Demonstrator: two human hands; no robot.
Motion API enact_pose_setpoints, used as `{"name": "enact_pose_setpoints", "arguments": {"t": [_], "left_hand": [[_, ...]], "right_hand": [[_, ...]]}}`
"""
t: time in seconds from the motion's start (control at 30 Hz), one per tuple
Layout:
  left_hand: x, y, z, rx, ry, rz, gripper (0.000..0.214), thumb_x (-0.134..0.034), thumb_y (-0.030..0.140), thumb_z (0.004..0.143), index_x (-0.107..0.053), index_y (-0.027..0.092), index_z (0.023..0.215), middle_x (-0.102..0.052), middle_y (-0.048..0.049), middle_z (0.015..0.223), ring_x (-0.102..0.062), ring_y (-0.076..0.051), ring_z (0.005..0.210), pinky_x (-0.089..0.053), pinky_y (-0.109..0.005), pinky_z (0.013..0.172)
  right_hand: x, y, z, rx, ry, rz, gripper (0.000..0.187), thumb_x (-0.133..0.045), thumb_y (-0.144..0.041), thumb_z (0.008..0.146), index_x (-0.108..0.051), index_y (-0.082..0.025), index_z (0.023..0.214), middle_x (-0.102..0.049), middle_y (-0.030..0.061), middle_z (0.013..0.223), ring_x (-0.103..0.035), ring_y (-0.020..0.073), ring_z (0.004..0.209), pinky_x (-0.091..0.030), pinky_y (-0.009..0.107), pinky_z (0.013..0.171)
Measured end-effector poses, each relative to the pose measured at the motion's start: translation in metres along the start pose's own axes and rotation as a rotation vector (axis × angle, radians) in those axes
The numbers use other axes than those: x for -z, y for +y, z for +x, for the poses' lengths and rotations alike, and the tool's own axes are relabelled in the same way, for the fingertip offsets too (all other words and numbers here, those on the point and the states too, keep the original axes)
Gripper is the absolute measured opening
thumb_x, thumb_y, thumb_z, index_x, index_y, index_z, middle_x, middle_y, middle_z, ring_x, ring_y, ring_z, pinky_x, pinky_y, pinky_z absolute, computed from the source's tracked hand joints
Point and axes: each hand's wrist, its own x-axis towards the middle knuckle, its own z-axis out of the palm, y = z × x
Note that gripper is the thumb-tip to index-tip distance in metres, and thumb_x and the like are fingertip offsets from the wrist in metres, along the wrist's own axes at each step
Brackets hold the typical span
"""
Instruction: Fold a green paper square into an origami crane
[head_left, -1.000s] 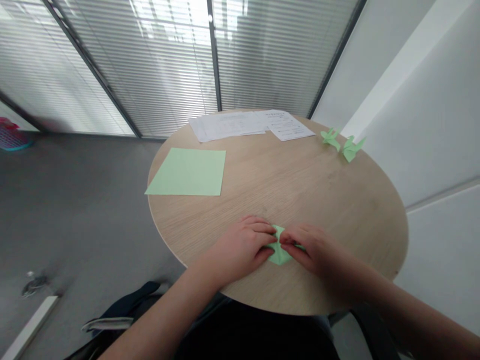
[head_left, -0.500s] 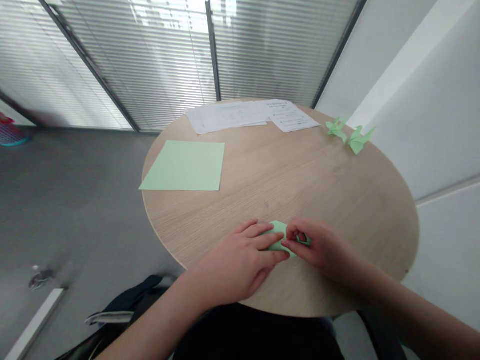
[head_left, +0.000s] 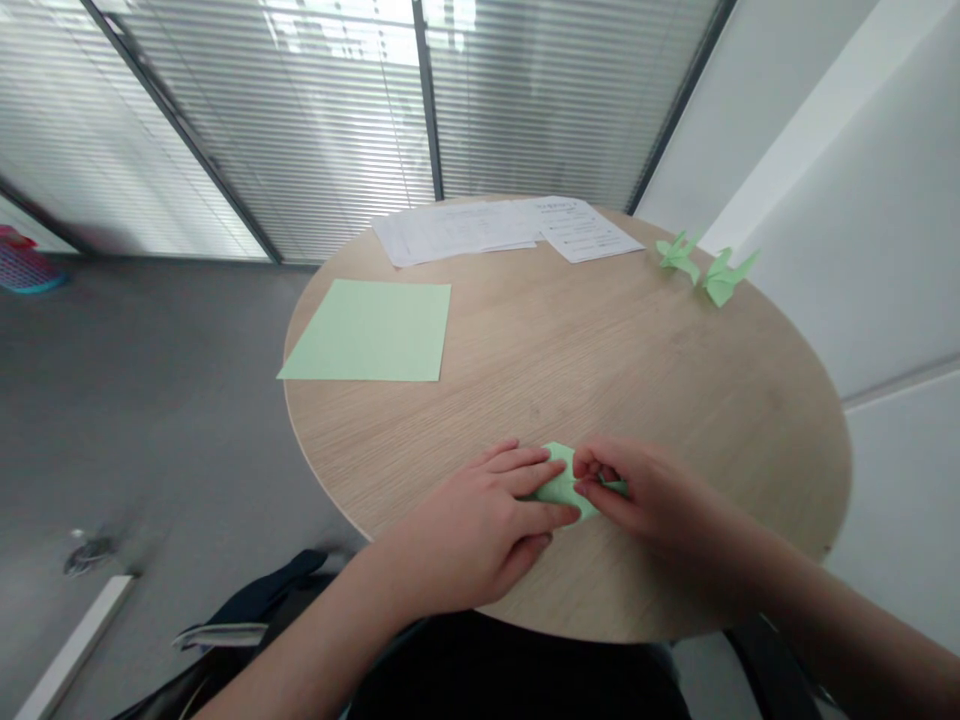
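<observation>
Broadly, a round wooden counter [head_left: 637, 360] fills the middle of the view, with white printed pages [head_left: 480, 228] overlapping along its far edge. A flat green sheet [head_left: 375, 332] lies nearer, on the left, one corner reaching the counter's rim. At the near side, the left hand [head_left: 491, 515] rests with its fingers spread, the tips pressing the left part of a small folded green paper [head_left: 559, 488]. The right hand [head_left: 630, 492] is curled, its thumb and forefinger tips pinching the paper's right part, where a green strip shows beside the thumb. The paper thus lies flat on the counter, under the left fingers and between the two hands, partly hidden. Smallest are two green paper birds, one [head_left: 724, 280] just beside the other [head_left: 679, 256], near the far right edge.
</observation>
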Motion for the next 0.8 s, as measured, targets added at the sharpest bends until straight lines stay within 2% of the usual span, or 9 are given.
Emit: {"name": "enact_pose_setpoints", "arguments": {"t": [0.37,0.8], "left_hand": [[-0.0001,0.0008,0.0012,0.006,-0.015,0.021,0.035,-0.051,0.027,0.102,-0.066,0.031,0.134,-0.056,-0.0056,0.152,-0.048,-0.025,0.144,-0.031,-0.051,0.124],[0.0014,0.0011,0.0019,-0.003,-0.012,0.028,0.032,-0.055,0.024,0.100,-0.070,0.030,0.128,-0.055,-0.0057,0.152,-0.047,-0.025,0.145,-0.031,-0.051,0.124]], "right_hand": [[-0.0028,-0.0051,-0.0008,0.002,0.051,-0.045,0.009,-0.054,-0.019,0.090,-0.055,-0.023,0.082,-0.065,0.0014,0.077,-0.059,0.0182,0.071,-0.042,0.031,0.066],[-0.0052,-0.0038,-0.0013,0.021,0.072,-0.041,0.009,-0.054,-0.018,0.091,-0.063,-0.022,0.090,-0.070,0.0030,0.084,-0.064,0.0200,0.079,-0.045,0.032,0.071]]}}
